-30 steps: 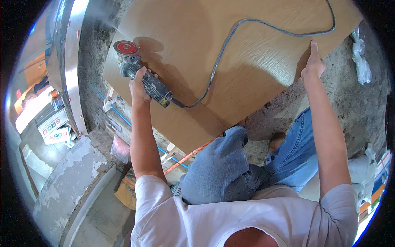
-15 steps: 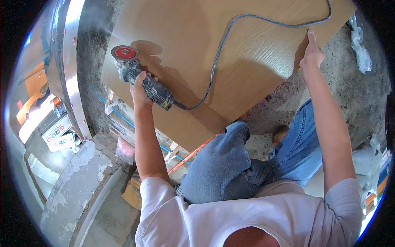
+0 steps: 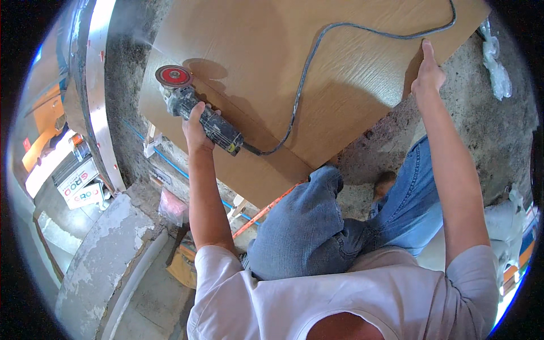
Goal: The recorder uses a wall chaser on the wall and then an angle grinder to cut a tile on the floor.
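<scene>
My left hand (image 3: 198, 127) is shut on a grey, dusty angle grinder (image 3: 218, 130) with a red disc (image 3: 174, 76), held over a large tan board (image 3: 357, 68). The grinder's disc faces up toward me; its dark cord (image 3: 294, 96) winds across the board to the top right. My right hand (image 3: 428, 76) grips the board's right edge, thumb on top and the other fingers mostly hidden. A pale haze shows near the board's upper left corner.
Rough concrete (image 3: 498, 136) surrounds the board. A pale metal strip (image 3: 97, 73) runs along the left, with boxes (image 3: 79, 184) beyond. A blue line (image 3: 170, 160) and an orange one (image 3: 258, 218) pass below the board. Crumpled plastic (image 3: 498, 73) lies right; a pink bag (image 3: 173, 207) left.
The board, cord and right hand appear slightly higher in the picture. My left hand has drawn the grinder a little down across the board, toward me; both hands keep their hold.
</scene>
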Available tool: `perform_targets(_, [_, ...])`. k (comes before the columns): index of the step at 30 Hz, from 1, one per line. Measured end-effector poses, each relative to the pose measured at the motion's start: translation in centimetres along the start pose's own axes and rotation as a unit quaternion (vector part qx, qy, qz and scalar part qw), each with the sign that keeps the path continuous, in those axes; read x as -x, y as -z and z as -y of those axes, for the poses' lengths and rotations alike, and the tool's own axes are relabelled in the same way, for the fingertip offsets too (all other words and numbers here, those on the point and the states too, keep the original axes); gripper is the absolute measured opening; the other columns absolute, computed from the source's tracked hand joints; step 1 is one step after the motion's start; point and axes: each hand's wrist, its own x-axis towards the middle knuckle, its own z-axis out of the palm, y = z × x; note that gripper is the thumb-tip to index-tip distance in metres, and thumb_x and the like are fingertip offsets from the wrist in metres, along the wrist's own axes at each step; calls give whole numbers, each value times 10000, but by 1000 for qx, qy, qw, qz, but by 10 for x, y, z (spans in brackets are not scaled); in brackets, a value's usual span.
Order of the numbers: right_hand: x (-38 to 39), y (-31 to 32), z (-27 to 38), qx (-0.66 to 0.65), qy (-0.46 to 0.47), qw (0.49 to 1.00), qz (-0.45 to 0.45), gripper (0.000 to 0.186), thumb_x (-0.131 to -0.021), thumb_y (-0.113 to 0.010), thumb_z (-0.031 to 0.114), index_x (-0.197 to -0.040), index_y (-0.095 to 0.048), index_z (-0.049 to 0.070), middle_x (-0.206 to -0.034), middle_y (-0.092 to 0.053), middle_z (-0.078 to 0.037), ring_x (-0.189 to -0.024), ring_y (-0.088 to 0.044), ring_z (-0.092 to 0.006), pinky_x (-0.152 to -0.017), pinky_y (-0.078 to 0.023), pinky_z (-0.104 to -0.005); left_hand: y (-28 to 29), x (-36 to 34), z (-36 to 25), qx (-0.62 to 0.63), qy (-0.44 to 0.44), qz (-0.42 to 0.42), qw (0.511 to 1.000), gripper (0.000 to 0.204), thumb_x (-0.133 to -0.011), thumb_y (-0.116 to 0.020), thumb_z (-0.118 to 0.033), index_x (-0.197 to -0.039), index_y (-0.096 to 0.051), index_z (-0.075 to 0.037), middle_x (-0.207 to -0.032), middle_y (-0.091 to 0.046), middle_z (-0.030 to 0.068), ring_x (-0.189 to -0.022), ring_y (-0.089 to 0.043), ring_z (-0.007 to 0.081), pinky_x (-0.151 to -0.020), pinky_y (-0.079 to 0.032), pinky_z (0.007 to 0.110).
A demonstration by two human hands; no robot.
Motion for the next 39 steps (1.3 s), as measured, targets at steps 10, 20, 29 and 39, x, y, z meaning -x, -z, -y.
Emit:
perform_targets(10, [0,2,-4,-28,29,999,6,523,-755,-777,212,-1109,-560,-106,-1103,-619,-143,-959,-600,-238,-821,-497,-358,2,5,9,-1,3,-4,1000,346,-770,-652,-117,-1052,-482,-12,-843,-565,111,-669,-608,257,-644,-565,411])
perform_targets(20, [5,5,-1,-11,-2,1000,-5,485,-770,-760,191,-1112,-569,-95,-1096,-624,-133,-958,-603,-232,-817,-494,-350,4,13,19,2,14,-7,1000,333,-767,-665,-120,-1036,-494,-22,-813,-562,101,-667,-612,265,-622,-561,406])
perform_targets(29, [15,3,1,27,-13,999,-32,459,-776,-751,190,-1110,-582,-77,-1080,-630,-126,-941,-606,-223,-816,-489,-341,12,21,28,31,45,19,998,326,-782,-672,-145,-1032,-495,-33,-845,-585,106,-661,-625,270,-607,-554,398])
perform_targets(39, [3,10,-7,-1,8,1000,19,662,-744,-780,316,-1151,-523,-138,-1165,-590,-155,-1035,-572,-255,-878,-462,-353,2,33,31,-11,11,1,1000,389,-774,-683,-191,-1075,-508,-19,-856,-608,107,-693,-627,267,-638,-541,386])
